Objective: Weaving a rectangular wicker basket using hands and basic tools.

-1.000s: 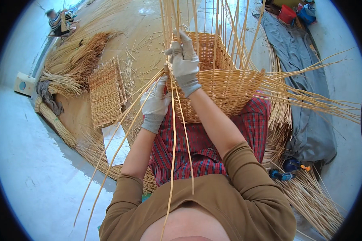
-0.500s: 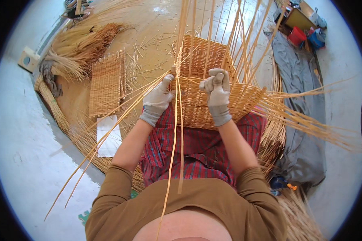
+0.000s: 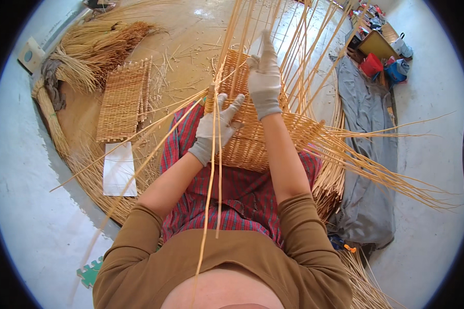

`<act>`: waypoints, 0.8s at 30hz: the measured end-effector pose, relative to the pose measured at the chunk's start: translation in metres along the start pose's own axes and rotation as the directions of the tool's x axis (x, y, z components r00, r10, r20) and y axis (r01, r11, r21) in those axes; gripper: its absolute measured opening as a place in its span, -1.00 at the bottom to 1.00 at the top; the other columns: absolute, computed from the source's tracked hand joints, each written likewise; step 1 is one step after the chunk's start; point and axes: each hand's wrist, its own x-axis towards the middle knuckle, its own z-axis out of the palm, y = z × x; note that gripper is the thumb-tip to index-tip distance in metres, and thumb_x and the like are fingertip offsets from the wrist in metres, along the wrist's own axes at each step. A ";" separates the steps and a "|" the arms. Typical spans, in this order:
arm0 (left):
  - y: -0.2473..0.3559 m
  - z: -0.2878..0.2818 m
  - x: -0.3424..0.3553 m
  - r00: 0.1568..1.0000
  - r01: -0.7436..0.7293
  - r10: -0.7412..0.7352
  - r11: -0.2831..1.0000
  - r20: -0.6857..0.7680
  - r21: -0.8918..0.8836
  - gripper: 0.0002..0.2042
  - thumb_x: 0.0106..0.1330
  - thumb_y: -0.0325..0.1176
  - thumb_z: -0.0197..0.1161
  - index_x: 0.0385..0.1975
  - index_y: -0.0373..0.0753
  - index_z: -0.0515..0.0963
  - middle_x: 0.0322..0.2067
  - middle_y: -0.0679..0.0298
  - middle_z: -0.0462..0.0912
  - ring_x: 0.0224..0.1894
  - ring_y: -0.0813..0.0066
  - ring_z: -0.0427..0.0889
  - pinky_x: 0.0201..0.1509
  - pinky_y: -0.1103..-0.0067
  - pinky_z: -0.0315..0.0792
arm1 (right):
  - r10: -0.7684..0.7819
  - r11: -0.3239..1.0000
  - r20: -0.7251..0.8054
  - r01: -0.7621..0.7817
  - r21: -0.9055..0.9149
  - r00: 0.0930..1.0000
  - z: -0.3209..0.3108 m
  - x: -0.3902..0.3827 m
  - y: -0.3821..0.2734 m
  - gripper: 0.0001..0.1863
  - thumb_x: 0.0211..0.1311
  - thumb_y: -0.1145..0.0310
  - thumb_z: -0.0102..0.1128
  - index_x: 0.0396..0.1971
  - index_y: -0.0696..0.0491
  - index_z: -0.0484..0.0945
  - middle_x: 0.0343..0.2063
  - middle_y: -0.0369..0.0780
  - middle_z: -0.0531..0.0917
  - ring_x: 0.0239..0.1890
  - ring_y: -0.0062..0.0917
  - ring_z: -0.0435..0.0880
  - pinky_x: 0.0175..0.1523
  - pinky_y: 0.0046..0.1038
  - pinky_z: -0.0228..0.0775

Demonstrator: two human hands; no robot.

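Note:
A half-woven wicker basket rests on my lap, long upright rods rising from its far and right sides. My left hand, in a grey-white glove, lies with fingers apart against the near wall by the left corner. Two loose rods hang down across that hand toward my chest, and others stick out to the left. My right hand, gloved too, is raised over the basket among the uprights. Its fingers stretch upward, somewhat blurred, with the thumb apart; no firm hold on a rod shows.
Flat woven panels lie on the floor at left, above a white sheet. Bundles of rods lie behind them. To the right runs a grey cloth; a red bucket and a blue bucket stand beyond it.
My right hand has risen from the basket rim, its curled fingers now stretched upward. My left hand has shifted from the corner onto the near wall, fingers spreading. A rod at left has swung and blurs.

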 end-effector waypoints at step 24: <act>0.137 0.080 0.031 0.946 -0.317 0.318 0.948 0.064 -0.020 -0.28 0.26 -0.19 0.36 0.46 0.14 0.26 0.19 -0.01 0.39 -0.08 0.06 0.65 0.05 0.26 0.54 | 0.340 0.542 -0.091 -0.274 -0.794 0.936 -0.167 -0.058 0.115 -0.55 0.28 0.24 0.34 0.15 -0.06 0.53 -0.16 -0.12 0.61 -0.12 -0.25 0.63 -0.07 -0.17 0.47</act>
